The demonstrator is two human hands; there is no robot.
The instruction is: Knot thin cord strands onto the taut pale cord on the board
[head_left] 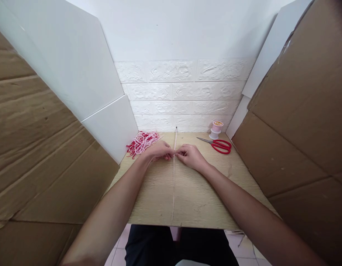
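A thin white cord (173, 184) runs down the middle of the wooden table, from a small dark nail (176, 128) at the far edge to the near edge. My left hand (162, 150) is closed at the cord from the left, its thumb and forefinger pinched together there. From the right, my right hand (189, 155) pinches at the same spot, fingertips almost meeting the left ones. A fine strand seems to be between the fingertips, too small to make out clearly. Above the hands, the cord's upper part looks thicker and pinkish.
On the wooden table (209, 199), a heap of red and white cords (143, 142) lies at the back left. Red-handled scissors (219, 145) lie at the back right, before a spool of pink thread (216, 129). Cardboard panels (49, 162) flank both sides; a white brick-patterned wall (184, 92) stands behind.
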